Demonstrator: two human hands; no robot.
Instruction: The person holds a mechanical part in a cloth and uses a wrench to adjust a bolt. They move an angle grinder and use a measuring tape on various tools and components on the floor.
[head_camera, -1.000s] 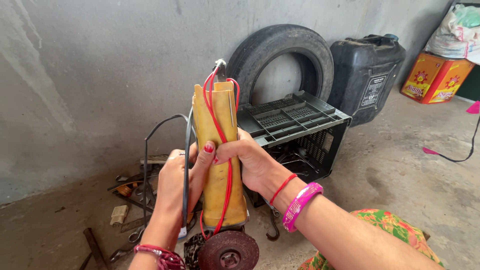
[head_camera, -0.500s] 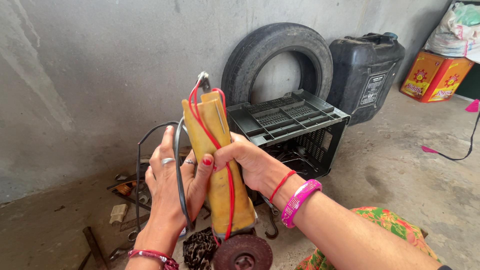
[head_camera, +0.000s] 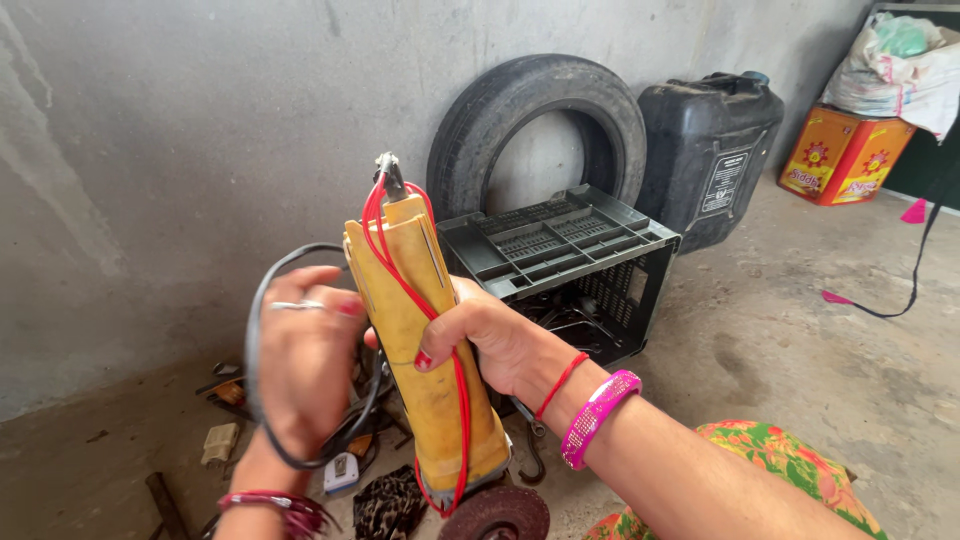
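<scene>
At the centre of the view, the right hand (head_camera: 495, 345) is gripping a yellow angle grinder (head_camera: 425, 360) around the middle of its body, fingers wrapped closed about it, thumb lying across the front. Red wires (head_camera: 385, 240) are running along the housing both above and below that grip, looping down to the lower end, where a dark grinding disc (head_camera: 497, 512) is sitting just under the tool. Beside the grip, the left hand (head_camera: 300, 365) is standing with its palm toward the grinder and a loop of grey cable (head_camera: 262, 400) passing round it; its fingers are lying spread rather than clenched (whether they are pinching the cable I cannot tell).

Behind the grip, a black plastic crate (head_camera: 590, 265) is resting on the concrete floor (head_camera: 820, 360), with a worn tyre (head_camera: 545, 120) leaning on the grey wall (head_camera: 180, 130) just past it. Further right of the grip, a black jerrycan (head_camera: 710, 150) is showing a small rectangular grey label (head_camera: 727, 180) on its front face. Beyond that, well apart from the hands, an orange square tin (head_camera: 842, 155) with red and yellow emblems is carrying a white sack (head_camera: 895, 75) on top. Below the left hand, small tools and scraps (head_camera: 225, 440) are lying on the floor.
</scene>
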